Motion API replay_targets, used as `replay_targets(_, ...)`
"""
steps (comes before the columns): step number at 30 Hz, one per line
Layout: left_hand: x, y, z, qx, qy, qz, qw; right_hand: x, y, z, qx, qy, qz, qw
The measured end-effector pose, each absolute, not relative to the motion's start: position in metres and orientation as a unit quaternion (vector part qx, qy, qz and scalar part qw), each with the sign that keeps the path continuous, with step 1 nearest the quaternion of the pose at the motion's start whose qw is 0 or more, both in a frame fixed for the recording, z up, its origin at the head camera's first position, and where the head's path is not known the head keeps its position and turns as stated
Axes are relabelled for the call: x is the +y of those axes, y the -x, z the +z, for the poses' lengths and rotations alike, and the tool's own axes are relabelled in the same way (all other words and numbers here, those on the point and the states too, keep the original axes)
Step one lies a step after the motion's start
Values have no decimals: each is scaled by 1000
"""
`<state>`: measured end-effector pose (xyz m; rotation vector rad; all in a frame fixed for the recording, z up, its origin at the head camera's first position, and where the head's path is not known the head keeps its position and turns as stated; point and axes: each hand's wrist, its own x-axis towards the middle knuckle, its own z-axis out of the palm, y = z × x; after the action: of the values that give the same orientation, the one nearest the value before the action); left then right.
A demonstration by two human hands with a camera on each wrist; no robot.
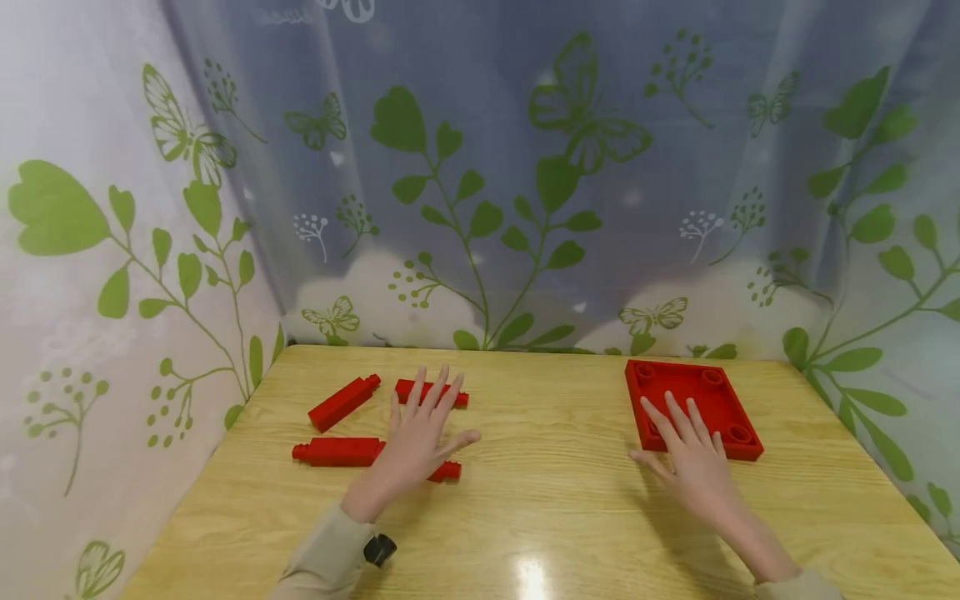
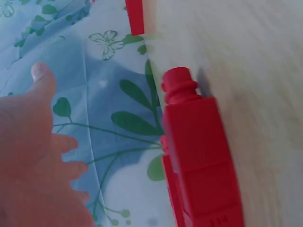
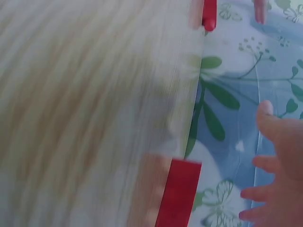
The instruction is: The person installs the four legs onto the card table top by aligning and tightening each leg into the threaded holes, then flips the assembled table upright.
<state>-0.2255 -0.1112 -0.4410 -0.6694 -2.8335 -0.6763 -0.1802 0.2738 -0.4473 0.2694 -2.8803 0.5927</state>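
My left hand (image 1: 412, 442) hovers over several red posts with knobbed ends, its fingers spread and holding nothing. One post (image 1: 345, 403) lies slanted at the back left, and another post (image 1: 450, 397) is partly behind the fingertips. Nearer lies a third post (image 1: 341, 452); the end of one more post (image 1: 447, 472) shows under the thumb. In the left wrist view a post (image 2: 203, 156) lies beside the straight-fingered hand (image 2: 42, 161). My right hand (image 1: 697, 471), fingers also spread, is over the near part of a red square board (image 1: 731, 408) with round corner sockets, hiding some of it.
The posts and board lie on a wood-grain table (image 1: 540, 467). A curtain (image 1: 480, 208) with green leaves and butterflies hangs behind the table's back edge and along both sides. A dark object (image 1: 379, 549) sits at the left wrist.
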Motion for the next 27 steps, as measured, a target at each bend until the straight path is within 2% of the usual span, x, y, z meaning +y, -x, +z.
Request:
replay_targets(6,-96,239,-425,-917,258,-299,52,305,185,-444,-950,-125,207,198)
replay_targets(8,-88,243,-419,-905,272,-322,58,315,186,-442,-942,-129,225,213)
replay_targets(18,-33,265,-406,-875,341,-332,83,366,193,-432,-931,-141,238,236)
replay_targets(27,26,272,-405,-876,366,-307,67,409,198,-438,-940,-153,205,227)
